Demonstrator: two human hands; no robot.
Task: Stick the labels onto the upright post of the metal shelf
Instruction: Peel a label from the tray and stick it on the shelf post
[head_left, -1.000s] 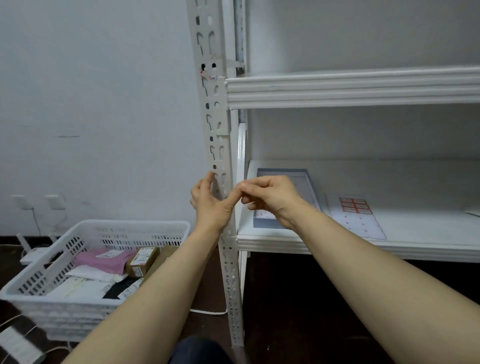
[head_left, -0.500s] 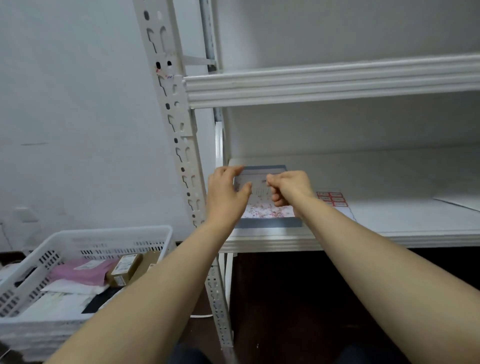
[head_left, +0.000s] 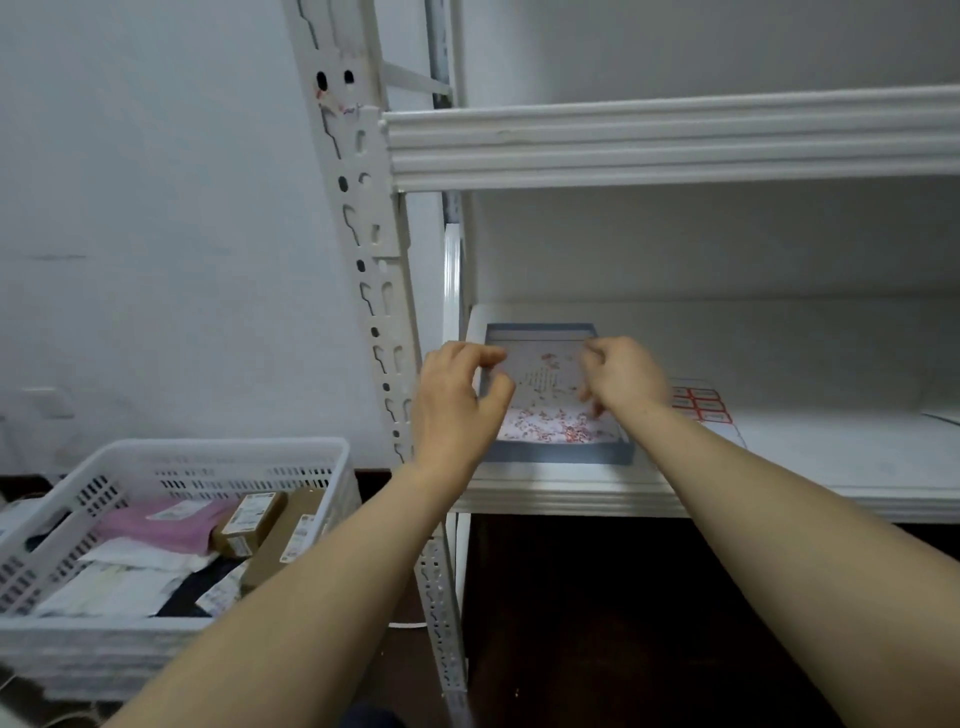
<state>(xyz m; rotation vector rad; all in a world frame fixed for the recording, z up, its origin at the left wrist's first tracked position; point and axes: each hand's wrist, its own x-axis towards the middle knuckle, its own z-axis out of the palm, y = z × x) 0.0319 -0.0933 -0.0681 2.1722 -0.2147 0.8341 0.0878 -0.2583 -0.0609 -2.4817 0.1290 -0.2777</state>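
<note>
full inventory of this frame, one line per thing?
post: 1, white, slotted, upright at the shelf's front left corner
shelf boards: 2 in view, white, one above the other
tray: 1, blue-grey rim, on the lower board, holding small red-and-white scraps
label sheet: 1, white with red-framed labels, lying right of the tray
basket: 1, white, perforated, on the floor at left
parcels: several, pink, brown and white, in the basket
wall: white, behind
left hand: fingers curled, over the tray's left edge
right hand: fingers curled, over the tray
</note>
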